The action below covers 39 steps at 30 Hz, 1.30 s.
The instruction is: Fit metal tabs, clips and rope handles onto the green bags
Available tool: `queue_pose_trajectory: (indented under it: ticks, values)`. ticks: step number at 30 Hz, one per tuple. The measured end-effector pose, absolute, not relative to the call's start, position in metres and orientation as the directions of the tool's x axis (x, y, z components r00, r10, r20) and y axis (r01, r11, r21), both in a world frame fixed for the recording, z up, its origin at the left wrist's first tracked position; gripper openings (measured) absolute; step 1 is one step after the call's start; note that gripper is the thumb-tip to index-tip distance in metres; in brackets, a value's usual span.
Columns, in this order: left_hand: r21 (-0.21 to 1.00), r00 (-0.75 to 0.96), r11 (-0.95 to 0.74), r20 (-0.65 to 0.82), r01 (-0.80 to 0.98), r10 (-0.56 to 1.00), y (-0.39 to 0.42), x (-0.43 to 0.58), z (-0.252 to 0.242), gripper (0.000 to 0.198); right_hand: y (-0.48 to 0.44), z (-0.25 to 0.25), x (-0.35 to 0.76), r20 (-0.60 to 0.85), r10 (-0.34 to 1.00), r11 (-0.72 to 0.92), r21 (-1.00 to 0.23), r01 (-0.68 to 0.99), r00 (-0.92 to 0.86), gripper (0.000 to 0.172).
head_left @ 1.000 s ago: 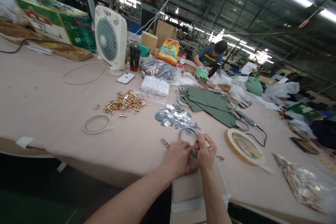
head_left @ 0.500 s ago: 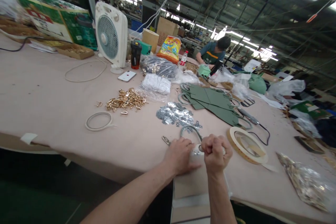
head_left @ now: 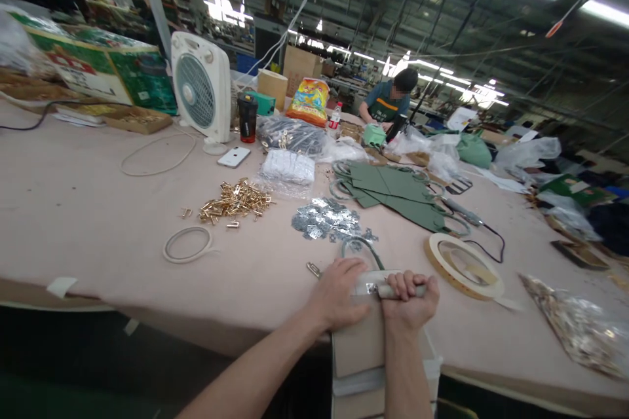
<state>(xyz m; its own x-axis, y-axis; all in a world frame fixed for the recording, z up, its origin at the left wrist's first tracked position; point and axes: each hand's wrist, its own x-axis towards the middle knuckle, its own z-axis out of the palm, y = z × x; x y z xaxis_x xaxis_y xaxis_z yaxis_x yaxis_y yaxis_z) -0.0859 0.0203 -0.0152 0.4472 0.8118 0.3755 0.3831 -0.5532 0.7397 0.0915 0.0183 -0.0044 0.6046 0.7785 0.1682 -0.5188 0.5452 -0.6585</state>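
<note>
A beige and white panelled piece (head_left: 358,344), which looks like part of a bag, lies across the table's front edge and hangs down toward me. My left hand (head_left: 339,294) holds its white upper end, fingers along the far side and thumb on the near side. A small metal plate (head_left: 371,288) shows between my hands. My right hand (head_left: 410,298) is wrapped round the light handle of a tool (head_left: 393,291), held nearly level, its tip beside the plate. A green cord loop (head_left: 363,242) stands beyond the white end. A small metal clasp (head_left: 313,269) lies left of my left hand.
Thin metal plates (head_left: 324,219) and gold-coloured fittings (head_left: 236,200) lie in heaps beyond my hands. Green panels (head_left: 398,190) are stacked further right. Tape rolls (head_left: 464,268) (head_left: 187,244) flank the work. A fan (head_left: 199,88) stands back left; a co-worker (head_left: 388,101) works at the back.
My right hand has turned from an upright fist to a palm-up grip, and the tool handle now shows lying level. My left hand stays on the white end. The view has shifted slightly.
</note>
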Motion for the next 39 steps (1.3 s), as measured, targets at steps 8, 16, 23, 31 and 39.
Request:
queue_pose_trajectory:
  ticks: [8, 16, 23, 31, 39]
  values:
    - [0.943, 0.357, -0.234, 0.138, 0.239, 0.924, 0.020, -0.125, -0.023, 0.050, 0.016, -0.008, 0.095, 0.147, 0.797, 0.515, -0.672, -0.532, 0.586, 0.043]
    - [0.930, 0.370, -0.202, 0.078, 0.308, 0.926, 0.025, -0.121, -0.024, 0.045, 0.007, 0.000, 0.088, 0.151, 0.816, 0.488, -0.698, -0.525, 0.557, 0.031]
    - [0.924, 0.325, -0.174, 0.058, 0.340, 0.944, 0.024, -0.117, -0.011, 0.046, -0.016, 0.011, 0.035, 0.290, 0.845, 0.476, -0.790, -0.386, 0.449, 0.043]
    - [0.933, 0.303, -0.129, 0.023, 0.335, 0.953, 0.027, -0.114, -0.013, 0.047, -0.015, -0.004, 0.006, 0.384, 0.742, 0.610, -0.727, -0.315, 0.550, 0.038]
    - [0.929, 0.297, -0.075, -0.039, 0.363, 0.954, 0.031, -0.112, -0.019, 0.047, -0.016, -0.006, -0.012, 0.473, 0.619, 0.649, -0.758, -0.069, 0.626, 0.033]
